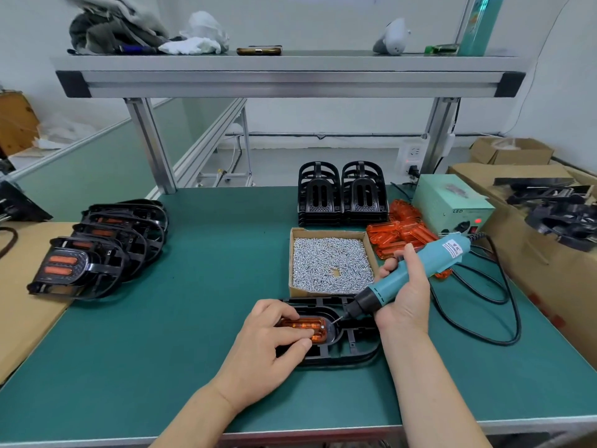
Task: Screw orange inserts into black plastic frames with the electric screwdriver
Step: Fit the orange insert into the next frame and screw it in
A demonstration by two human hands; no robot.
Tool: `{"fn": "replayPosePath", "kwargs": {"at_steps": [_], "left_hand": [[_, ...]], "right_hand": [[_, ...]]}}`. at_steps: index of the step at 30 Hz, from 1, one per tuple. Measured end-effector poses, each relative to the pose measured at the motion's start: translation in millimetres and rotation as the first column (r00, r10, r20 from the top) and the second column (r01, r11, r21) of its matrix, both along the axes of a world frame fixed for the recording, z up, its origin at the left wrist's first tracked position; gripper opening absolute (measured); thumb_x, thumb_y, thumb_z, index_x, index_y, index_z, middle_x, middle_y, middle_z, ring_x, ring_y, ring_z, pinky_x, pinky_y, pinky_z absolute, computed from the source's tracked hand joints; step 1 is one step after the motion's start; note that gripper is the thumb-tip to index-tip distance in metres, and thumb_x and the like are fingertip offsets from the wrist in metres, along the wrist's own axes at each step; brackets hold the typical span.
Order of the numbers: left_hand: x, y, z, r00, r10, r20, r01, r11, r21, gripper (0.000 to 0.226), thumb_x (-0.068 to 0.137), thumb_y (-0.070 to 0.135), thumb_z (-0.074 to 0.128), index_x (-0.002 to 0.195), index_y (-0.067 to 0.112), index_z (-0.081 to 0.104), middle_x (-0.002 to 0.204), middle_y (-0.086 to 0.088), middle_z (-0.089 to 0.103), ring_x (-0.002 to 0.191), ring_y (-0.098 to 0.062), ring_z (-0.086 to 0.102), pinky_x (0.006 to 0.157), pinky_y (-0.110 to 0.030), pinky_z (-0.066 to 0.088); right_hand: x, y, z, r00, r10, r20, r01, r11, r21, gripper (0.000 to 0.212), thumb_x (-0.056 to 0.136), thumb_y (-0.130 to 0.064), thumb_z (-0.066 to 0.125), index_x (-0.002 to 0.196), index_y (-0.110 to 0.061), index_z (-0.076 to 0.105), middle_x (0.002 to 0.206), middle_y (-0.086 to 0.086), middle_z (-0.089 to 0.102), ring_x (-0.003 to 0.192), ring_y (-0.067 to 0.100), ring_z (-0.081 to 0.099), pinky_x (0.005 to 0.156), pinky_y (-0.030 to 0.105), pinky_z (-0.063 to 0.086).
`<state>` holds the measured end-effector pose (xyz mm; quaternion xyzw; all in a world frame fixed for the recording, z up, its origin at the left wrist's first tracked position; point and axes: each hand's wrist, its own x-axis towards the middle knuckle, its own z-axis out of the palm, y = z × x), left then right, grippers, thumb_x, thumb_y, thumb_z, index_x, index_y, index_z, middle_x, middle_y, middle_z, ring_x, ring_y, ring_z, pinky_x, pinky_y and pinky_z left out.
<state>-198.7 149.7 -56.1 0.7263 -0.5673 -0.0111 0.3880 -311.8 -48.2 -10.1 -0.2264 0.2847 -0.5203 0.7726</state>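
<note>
Standing at the bench, one reads little: "LED" is printed on the pale green power box (pixel 452 205) just beyond the right rear corner of the box of screws (pixel 329 263), with a red light glowing on its front, and the white label near the screwdriver's (pixel 416 270) cord end is too small to make out. Just in front of the box of screws lies the black frame (pixel 352 347), flat on the green mat (pixel 193 318), its long axis running left to right along the box's near side. The orange insert (pixel 318 321) sits in it, lying the same way. The left hand (pixel 274 337) holds the insert down, its fingers bent and close together over the top and the thumb against the near edge. The right hand (pixel 403 295) is wrapped round the teal screwdriver, which slants over the box's near right corner, bit pointing down and left onto the right end of the insert, cord end up and to the right. Loose orange pieces (pixel 400 231) are heaped right of the box, two stacks of frames (pixel 342 195) stand behind it, and a row of fitted frames (pixel 106 244) lies well to its left.
</note>
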Motion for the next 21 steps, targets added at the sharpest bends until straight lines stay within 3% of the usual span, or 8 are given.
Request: {"fn": "replayPosePath", "kwargs": {"at_steps": [4, 10, 12, 16, 21], "left_hand": [[-0.5, 0.0, 1.8, 1.0, 0.006, -0.03, -0.007, 1.0, -0.011, 0.025, 0.091, 0.043, 0.058, 0.102, 0.033, 0.079, 0.109, 0.016, 0.059, 0.114, -0.011, 0.051, 0.097, -0.033, 0.045], [10.2, -12.8, 20.8, 0.991, 0.123, -0.058, -0.127, 0.989, -0.076, 0.015, 0.089, 0.029, 0.066, 0.095, 0.027, 0.08, 0.103, 0.019, 0.061, 0.11, -0.004, 0.054, 0.097, -0.015, 0.037], [20.0, -26.2, 32.2, 0.988, 0.155, -0.015, -0.155, 0.986, -0.06, 0.013, 0.09, 0.021, 0.07, 0.098, 0.025, 0.08, 0.101, 0.016, 0.063, 0.108, -0.006, 0.052, 0.098, -0.021, 0.038], [43.3, -58.9, 52.4, 0.982, 0.137, 0.127, -0.157, 0.974, 0.165, 0.023, 0.096, 0.019, 0.063, 0.115, 0.023, 0.075, 0.113, 0.007, 0.067, 0.119, -0.018, 0.045, 0.105, -0.039, 0.036], [54.5, -93.2, 62.7, 0.972, 0.047, 0.228, -0.136, 0.91, 0.392, 0.027, 0.096, 0.024, 0.059, 0.12, 0.032, 0.071, 0.114, 0.005, 0.068, 0.118, -0.02, 0.045, 0.101, -0.037, 0.038]], "right_hand": [[-1.8, -1.1, -4.2, 0.999, 0.031, -0.017, -0.031, 0.999, -0.021, 0.016, 0.09, -0.031, 0.072, 0.086, -0.02, 0.061, 0.068, -0.004, 0.057, 0.059, 0.007, 0.052, 0.055, 0.017, 0.044], [-0.5, -0.2, -4.9, 1.0, 0.02, -0.004, -0.02, 0.999, -0.046, 0.015, 0.088, -0.028, 0.074, 0.087, -0.019, 0.062, 0.065, -0.005, 0.059, 0.056, 0.004, 0.055, 0.053, 0.015, 0.046], [-0.7, 0.0, -4.6, 1.0, 0.019, -0.005, -0.019, 0.999, -0.045, 0.016, 0.088, -0.028, 0.074, 0.087, -0.018, 0.062, 0.067, -0.005, 0.058, 0.056, 0.004, 0.054, 0.053, 0.015, 0.046], [-1.2, 0.6, -4.3, 1.0, 0.018, -0.008, -0.018, 0.999, -0.043, 0.016, 0.089, -0.028, 0.073, 0.089, -0.018, 0.061, 0.071, -0.003, 0.056, 0.059, 0.006, 0.053, 0.054, 0.016, 0.045], [-0.5, 1.0, -3.4, 1.0, 0.011, -0.016, -0.012, 0.998, -0.056, 0.016, 0.09, -0.028, 0.073, 0.091, -0.018, 0.06, 0.073, -0.002, 0.056, 0.06, 0.007, 0.052, 0.057, 0.017, 0.045]]}}
